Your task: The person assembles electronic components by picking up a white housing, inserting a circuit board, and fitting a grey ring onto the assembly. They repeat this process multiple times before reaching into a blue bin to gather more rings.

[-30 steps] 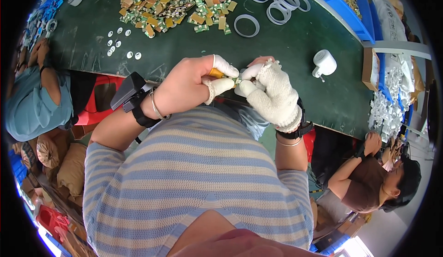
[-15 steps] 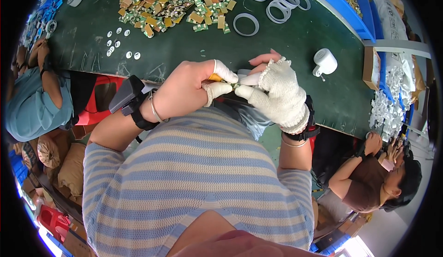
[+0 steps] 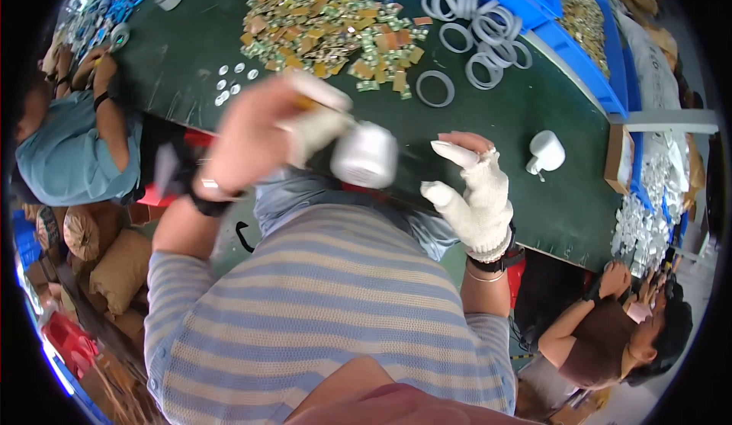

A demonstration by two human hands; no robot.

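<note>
The left hand (image 3: pixel 263 139) is blurred with motion, its grip pinched on a white domed part (image 3: pixel 364 154) that hangs just right of the taped fingertips, over the near edge of the dark green bench (image 3: pixel 534 112). A sliver of something yellow shows at the thumb; I cannot tell what it is. The right hand (image 3: pixel 476 196), in a white knit glove, stands apart to the right of the domed part, fingers spread and holding nothing, so the left is plainly the hand on the part. The part's long axis is too smeared to judge.

Farther right of the domed part a second white bulb-shaped piece (image 3: pixel 545 152) rests on the bench. Beyond it lie grey rings (image 3: pixel 473 36), and up and left of it a heap of small yellow and green boards (image 3: pixel 335 28), with small white discs (image 3: pixel 229 82) to that heap's left (loose, scattered). Blue bins (image 3: pixel 557 13) line the far edge past the rings. Other workers sit at both ends
</note>
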